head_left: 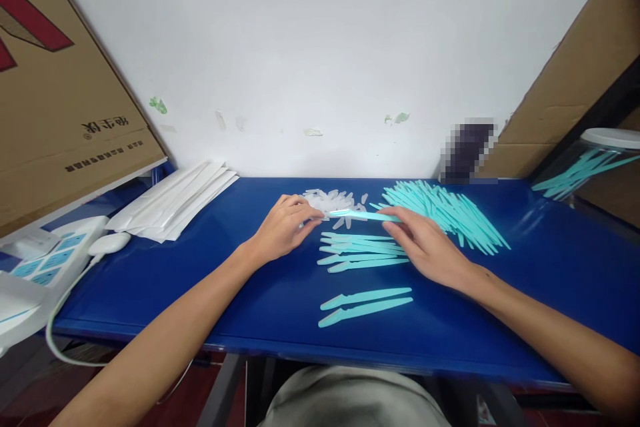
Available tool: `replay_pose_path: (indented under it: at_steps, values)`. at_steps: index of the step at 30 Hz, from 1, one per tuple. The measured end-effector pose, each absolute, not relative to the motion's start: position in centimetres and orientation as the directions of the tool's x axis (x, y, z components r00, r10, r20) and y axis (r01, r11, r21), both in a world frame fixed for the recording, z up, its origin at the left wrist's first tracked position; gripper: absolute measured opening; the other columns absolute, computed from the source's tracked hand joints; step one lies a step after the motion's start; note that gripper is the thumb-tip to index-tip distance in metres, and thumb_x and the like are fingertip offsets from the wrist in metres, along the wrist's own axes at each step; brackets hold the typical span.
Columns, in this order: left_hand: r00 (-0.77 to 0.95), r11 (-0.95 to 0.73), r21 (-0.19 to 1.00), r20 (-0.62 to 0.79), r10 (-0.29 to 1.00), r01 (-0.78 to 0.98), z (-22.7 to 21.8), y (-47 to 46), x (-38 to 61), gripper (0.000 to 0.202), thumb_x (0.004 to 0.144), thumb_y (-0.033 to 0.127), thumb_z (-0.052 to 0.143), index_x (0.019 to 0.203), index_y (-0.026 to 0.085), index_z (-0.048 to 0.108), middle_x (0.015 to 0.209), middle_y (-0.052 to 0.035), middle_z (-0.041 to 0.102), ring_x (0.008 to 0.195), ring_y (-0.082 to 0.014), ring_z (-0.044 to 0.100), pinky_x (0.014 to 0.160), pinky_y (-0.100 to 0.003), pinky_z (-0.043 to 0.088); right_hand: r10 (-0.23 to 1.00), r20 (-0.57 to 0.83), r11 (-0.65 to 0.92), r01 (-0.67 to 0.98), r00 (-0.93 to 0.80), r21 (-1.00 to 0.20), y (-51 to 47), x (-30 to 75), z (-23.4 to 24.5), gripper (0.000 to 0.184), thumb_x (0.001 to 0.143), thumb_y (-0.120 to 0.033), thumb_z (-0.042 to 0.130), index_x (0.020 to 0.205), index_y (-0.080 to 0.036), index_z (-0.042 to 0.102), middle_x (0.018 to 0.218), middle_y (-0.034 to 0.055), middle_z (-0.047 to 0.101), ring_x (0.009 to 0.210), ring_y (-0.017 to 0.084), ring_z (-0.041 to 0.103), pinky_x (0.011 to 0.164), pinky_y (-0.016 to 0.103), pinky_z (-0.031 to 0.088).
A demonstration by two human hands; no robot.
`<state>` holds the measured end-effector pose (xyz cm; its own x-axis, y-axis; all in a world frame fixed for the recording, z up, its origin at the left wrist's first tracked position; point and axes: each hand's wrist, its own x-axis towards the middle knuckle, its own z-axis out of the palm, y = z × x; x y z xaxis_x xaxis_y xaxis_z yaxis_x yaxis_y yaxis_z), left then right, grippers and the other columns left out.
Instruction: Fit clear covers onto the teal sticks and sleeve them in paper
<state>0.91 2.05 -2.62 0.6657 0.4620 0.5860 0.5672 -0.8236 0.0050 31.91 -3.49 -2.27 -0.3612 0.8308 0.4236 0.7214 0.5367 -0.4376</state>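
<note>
My right hand (425,240) pinches the handle of a teal eyebrow razor (367,215), its blade end pointing left. At that end my left hand (287,227) has its fingertips closed on what looks like a small translucent blade cap, mostly hidden by the fingers. Just behind lies a heap of translucent caps (327,200). In front of the held razor, several teal razors (363,251) lie in a group, partly under my right hand. Two more razors (370,307) rest side by side nearer the table's front edge.
A large pile of teal razors (445,213) lies at the right on the blue table (240,307). White paper sleeves (175,200), a power strip (55,257) and a white charger with cable (109,244) are at left. Cardboard (65,93) and a clear jar (590,163) flank the sides.
</note>
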Motion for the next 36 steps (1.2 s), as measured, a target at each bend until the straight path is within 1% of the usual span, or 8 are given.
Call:
replay_pose_path:
  at_steps: [2,5,15,20,25,30,33,36]
  values:
    - [0.635,-0.823,0.021,0.624,0.455,0.568,-2.8,2.1,1.0,0.019,0.103,0.032,0.058,0.108,0.02,0.072,0.096,-0.005,0.076,0.096,-0.0209,0.063,0.085,-0.036,0.042,0.817,0.447,0.553,0.716,-0.364,-0.427,-3.3,32.0,-2.3,0.037,0.105,-0.041,0.04,0.124,-0.02,0.063,0.11,0.0107,0.074,0.096,0.025,0.069,0.08,0.036,0.052]
    - [0.61,-0.819,0.039,0.647,0.457,0.572,-2.9,2.1,1.0,0.022,0.1,0.037,0.063,0.108,0.02,0.073,0.093,-0.005,0.076,0.093,-0.0203,0.063,0.084,-0.035,0.043,0.821,0.443,0.545,0.729,-0.361,-0.415,-3.1,32.2,-2.7,0.038,0.106,-0.04,0.04,0.124,-0.021,0.067,0.119,0.0103,0.074,0.107,0.026,0.069,0.086,0.038,0.053]
    - [0.621,-0.841,0.033,0.659,0.425,0.541,-2.9,1.9,0.9,0.02,0.101,0.036,0.062,0.107,0.021,0.073,0.096,-0.0034,0.078,0.092,-0.0191,0.062,0.084,-0.035,0.044,0.815,0.44,0.534,0.782,-0.376,-0.322,-3.2,32.2,-2.6,0.042,0.107,-0.04,0.038,0.13,-0.022,0.067,0.106,0.0108,0.075,0.099,0.026,0.07,0.08,0.037,0.054]
    - [0.623,-0.852,0.039,0.666,0.411,0.521,-2.9,1.5,1.7,0.019,0.102,0.033,0.06,0.106,0.022,0.074,0.093,-0.0037,0.078,0.09,-0.0191,0.064,0.082,-0.035,0.044,0.81,0.434,0.547,0.775,-0.394,-0.317,-3.3,32.0,-2.8,0.044,0.107,-0.041,0.038,0.131,-0.021,0.068,0.113,0.0114,0.075,0.103,0.027,0.071,0.084,0.04,0.055]
    - [0.656,-0.885,0.132,0.625,0.423,0.446,-3.2,0.8,3.3,0.024,0.104,0.033,0.055,0.101,0.019,0.075,0.093,-0.0054,0.078,0.085,-0.018,0.066,0.082,-0.034,0.049,0.783,0.393,0.609,0.72,-0.481,-0.331,-3.6,31.6,-3.0,0.043,0.108,-0.039,0.036,0.127,-0.02,0.07,0.12,0.0107,0.075,0.107,0.026,0.07,0.089,0.04,0.054]
    - [0.621,-0.826,0.187,0.577,0.53,0.532,-2.9,1.3,2.7,0.029,0.103,0.036,0.053,0.097,0.018,0.075,0.091,-0.0053,0.077,0.084,-0.0192,0.065,0.078,-0.033,0.047,0.742,0.333,0.659,0.725,-0.582,-0.202,-3.6,31.7,-2.8,0.042,0.108,-0.039,0.035,0.118,-0.02,0.072,0.11,0.0102,0.076,0.099,0.026,0.066,0.091,0.046,0.047]
    - [0.589,-0.725,0.149,0.487,0.645,0.672,-2.5,2.0,1.6,0.033,0.102,0.034,0.048,0.091,0.018,0.075,0.077,-0.0044,0.074,0.074,-0.0201,0.062,0.073,-0.035,0.041,0.725,0.323,0.675,0.72,-0.608,-0.161,-3.6,31.7,-2.8,0.041,0.107,-0.038,0.038,0.118,-0.02,0.074,0.104,0.0108,0.073,0.095,0.025,0.064,0.088,0.045,0.045]
    - [0.567,-0.658,0.114,0.414,0.712,0.744,-2.3,2.5,0.7,0.034,0.101,0.034,0.047,0.091,0.019,0.076,0.064,-0.0024,0.069,0.068,-0.0197,0.061,0.077,-0.037,0.038,0.722,0.339,0.676,0.72,-0.603,-0.157,-3.8,31.7,-2.7,0.038,0.105,-0.039,0.044,0.118,-0.021,0.074,0.102,0.0111,0.07,0.091,0.024,0.063,0.082,0.042,0.046]
